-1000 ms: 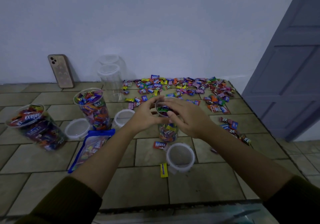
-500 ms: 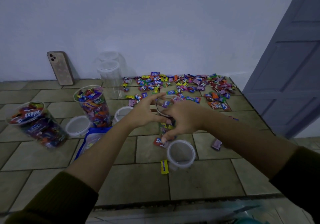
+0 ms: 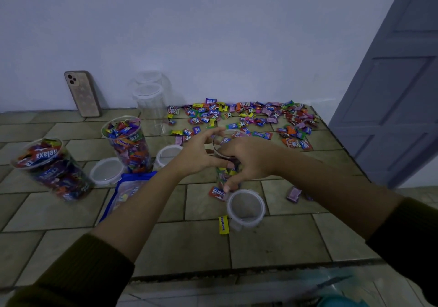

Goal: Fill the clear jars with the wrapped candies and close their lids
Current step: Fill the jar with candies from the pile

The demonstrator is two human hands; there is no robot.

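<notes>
A clear jar (image 3: 225,172), partly filled with wrapped candies, stands in the middle of the tiled surface between my hands. My left hand (image 3: 198,153) is at its left side with fingers spread and the thumb near the glass, holding nothing. My right hand (image 3: 247,162) drapes over the jar's right side; its fingers hang down the front, and one fingertip reaches a red Relaxa candy (image 3: 216,193) lying by the jar's foot. A round clear lid (image 3: 245,208) lies just in front. A spread of loose wrapped candies (image 3: 248,117) covers the back right.
Two candy-filled open jars (image 3: 52,166) (image 3: 128,145) stand at left, with lids (image 3: 106,171) (image 3: 168,155) beside them. Two empty jars (image 3: 151,107) and a phone (image 3: 83,93) are against the wall. A blue candy bag (image 3: 128,190), a yellow candy (image 3: 223,224) and a purple candy (image 3: 294,194) lie nearby. A door (image 3: 391,93) is at right.
My right hand has moved from the jar's rim down its front to the red candy. My left hand's fingers have spread apart beside the jar.
</notes>
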